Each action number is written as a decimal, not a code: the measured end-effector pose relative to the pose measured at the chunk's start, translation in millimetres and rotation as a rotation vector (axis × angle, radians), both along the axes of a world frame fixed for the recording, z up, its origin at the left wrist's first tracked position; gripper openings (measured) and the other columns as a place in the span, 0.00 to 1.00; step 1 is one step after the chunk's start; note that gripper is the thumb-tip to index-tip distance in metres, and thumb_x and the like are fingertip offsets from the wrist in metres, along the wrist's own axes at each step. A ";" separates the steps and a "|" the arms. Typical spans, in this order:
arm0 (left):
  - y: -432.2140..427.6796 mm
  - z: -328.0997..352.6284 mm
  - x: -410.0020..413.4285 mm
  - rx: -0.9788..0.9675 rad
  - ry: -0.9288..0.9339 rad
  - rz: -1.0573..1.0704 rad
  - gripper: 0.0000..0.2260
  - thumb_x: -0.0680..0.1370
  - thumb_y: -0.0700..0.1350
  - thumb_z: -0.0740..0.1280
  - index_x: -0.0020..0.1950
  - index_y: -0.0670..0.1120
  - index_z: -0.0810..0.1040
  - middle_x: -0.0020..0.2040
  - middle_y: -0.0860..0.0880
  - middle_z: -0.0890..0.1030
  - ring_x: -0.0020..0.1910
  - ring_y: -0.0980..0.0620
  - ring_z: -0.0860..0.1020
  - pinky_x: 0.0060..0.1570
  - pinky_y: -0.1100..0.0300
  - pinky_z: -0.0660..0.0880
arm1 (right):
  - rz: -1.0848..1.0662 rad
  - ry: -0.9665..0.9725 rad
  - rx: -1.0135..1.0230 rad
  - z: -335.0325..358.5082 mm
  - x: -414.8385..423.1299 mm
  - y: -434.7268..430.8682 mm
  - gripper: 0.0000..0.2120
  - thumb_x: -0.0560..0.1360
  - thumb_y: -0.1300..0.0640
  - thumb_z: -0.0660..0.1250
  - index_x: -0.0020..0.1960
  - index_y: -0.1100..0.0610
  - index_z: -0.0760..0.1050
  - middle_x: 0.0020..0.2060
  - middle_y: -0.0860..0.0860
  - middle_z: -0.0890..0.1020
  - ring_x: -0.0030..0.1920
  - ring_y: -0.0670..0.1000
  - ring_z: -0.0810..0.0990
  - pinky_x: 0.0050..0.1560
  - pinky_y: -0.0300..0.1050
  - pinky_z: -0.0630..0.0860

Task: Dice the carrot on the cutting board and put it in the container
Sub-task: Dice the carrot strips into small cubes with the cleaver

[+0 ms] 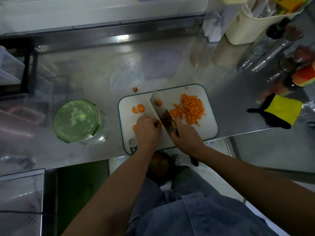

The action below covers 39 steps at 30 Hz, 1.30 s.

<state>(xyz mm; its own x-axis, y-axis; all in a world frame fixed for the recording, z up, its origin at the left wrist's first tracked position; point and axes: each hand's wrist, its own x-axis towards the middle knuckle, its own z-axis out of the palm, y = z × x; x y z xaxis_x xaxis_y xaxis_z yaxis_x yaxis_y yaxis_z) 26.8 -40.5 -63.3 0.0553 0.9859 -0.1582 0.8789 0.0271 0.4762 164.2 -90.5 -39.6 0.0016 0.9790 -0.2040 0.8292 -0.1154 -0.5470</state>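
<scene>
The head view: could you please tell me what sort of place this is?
Most likely a kitchen, perhaps a commercial one: a stainless steel counter, a cutting board with diced carrot, and bottles at the right.

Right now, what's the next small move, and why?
Probably chop down: the right hand grips the knife, its blade beside the left hand holding a carrot piece. Uncut slices lie on the board; the container is closed.
</scene>
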 end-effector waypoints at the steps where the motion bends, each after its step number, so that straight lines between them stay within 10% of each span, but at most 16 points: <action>1: 0.0 0.5 0.2 0.000 0.001 0.003 0.08 0.76 0.47 0.67 0.46 0.48 0.85 0.43 0.46 0.78 0.47 0.45 0.74 0.41 0.54 0.69 | 0.006 0.007 0.002 -0.3 -0.7 0.0 0.11 0.75 0.59 0.61 0.57 0.59 0.69 0.30 0.55 0.75 0.28 0.53 0.71 0.27 0.45 0.61; 39: 6.1 9.4 -0.3 -0.169 -0.221 0.171 0.03 0.71 0.43 0.70 0.40 0.48 0.85 0.36 0.49 0.83 0.38 0.49 0.79 0.37 0.60 0.70 | 0.022 -0.069 -0.110 0.9 -22.5 6.0 0.14 0.77 0.58 0.60 0.61 0.60 0.65 0.36 0.55 0.73 0.36 0.58 0.74 0.34 0.47 0.66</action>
